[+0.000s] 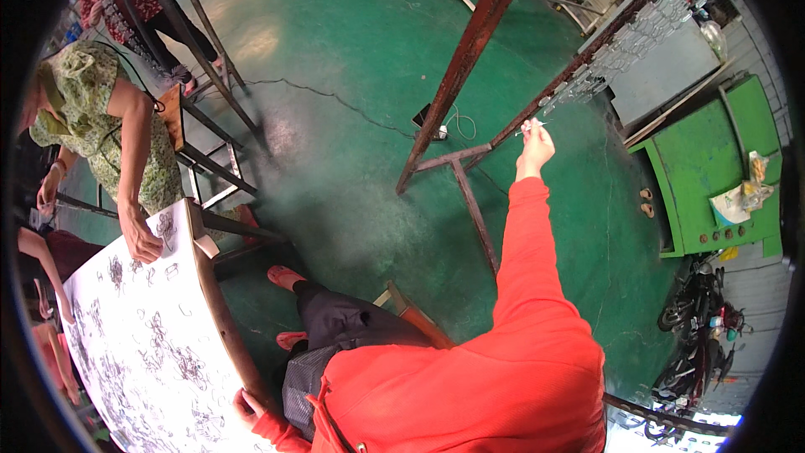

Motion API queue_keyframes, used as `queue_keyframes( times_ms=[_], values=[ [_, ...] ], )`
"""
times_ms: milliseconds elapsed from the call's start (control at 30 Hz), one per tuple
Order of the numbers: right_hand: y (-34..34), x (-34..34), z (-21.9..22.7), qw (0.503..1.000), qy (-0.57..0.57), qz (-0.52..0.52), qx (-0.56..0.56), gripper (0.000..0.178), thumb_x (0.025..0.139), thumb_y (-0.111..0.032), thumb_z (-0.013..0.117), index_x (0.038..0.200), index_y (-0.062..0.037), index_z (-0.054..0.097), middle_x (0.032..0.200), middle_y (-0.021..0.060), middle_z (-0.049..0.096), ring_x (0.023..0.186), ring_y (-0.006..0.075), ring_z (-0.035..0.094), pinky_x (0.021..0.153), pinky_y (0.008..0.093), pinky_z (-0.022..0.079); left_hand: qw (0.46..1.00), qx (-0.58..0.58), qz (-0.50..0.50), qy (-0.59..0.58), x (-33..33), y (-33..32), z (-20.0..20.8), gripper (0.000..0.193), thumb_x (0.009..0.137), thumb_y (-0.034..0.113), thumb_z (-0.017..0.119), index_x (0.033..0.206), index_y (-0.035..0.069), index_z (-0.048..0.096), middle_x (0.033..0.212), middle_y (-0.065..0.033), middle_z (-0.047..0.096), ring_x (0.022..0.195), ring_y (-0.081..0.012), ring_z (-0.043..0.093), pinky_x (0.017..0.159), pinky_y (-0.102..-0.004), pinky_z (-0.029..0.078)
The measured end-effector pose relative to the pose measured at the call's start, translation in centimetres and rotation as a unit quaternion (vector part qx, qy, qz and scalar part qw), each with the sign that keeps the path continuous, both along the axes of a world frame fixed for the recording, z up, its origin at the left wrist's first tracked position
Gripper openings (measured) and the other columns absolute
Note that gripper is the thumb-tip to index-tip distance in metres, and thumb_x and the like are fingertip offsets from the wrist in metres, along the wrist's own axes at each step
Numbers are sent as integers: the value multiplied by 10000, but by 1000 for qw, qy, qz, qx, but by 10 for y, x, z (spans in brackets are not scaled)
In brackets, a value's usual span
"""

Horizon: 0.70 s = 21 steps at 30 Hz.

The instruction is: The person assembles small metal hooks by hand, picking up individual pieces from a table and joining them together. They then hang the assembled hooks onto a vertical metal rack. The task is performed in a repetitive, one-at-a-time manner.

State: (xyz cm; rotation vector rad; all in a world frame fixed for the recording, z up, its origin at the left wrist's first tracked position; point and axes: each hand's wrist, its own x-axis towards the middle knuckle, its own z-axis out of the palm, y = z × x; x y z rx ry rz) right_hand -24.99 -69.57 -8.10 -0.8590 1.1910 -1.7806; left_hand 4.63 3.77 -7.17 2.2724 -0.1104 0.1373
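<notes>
Right hand (537,151): raised at the end of an outstretched arm, fingers (528,127) pinched on a small thin piece.
Small thin piece (544,122): at the fingertips, one fine end sticking out to the right, just beside the lower end of the hanging strands (650,33).
Piece look: pale, slender, wire-like; mostly covered by the fingers, full shape too small to tell.
Strands: glossy, clear-to-silver linked loops, hung in a dense row along a sloping bar of the rusty frame (465,63).
Left hand (248,407): low, at the near edge of the worktop (220,323), fingers slightly bent; can't tell if they grip anything.
Worktop: white top, brown rim, strewn with dark tangled wire-like bits (159,340), some bunched, some loose.
Across worktop: person in green patterned top (142,143), one hand (142,239) curled low over the bits.
Floor (344,147): green, scuffed, glossy patches; black cord (323,91) runs across.
Right side: green cabinet (700,164) with plastic bags on it, motorbikes (696,327) by the wall.
</notes>
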Motion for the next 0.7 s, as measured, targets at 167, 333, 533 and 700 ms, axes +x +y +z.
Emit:
queue_keyframes(
  times_ms=[167,333,533,700],
  values=[
    [81,56,17,970,200,136,-16,168,878,-76,624,972,59,654,862,70,679,789,121,624,765,258,501,992,53,-70,-91,-7,-67,71,105,882,64,568,937,-9,621,825,-92,607,759,-187,562,728,-304,456],
    [201,150,44,907,162,389,-8,136,866,-50,630,941,56,672,905,77,681,825,110,619,777,252,492,955,-33,-270,-120,8,-155,136,162,800,-103,579,918,-9,636,825,-108,621,729,-217,596,698,-300,479],
    [343,241,73,737,156,648,-112,48,812,-13,669,847,16,684,858,95,702,798,156,666,842,310,497,941,-108,-313,-74,5,-194,161,239,741,-56,667,971,-1,632,863,-84,590,690,-148,583,581,-254,476],
    [418,284,88,615,192,706,-293,91,769,-28,684,858,-23,665,829,70,695,782,237,674,887,430,475,969,-143,-185,-83,11,-168,150,307,697,14,741,987,26,638,843,-68,592,709,-150,591,611,-255,491]
  ],
)
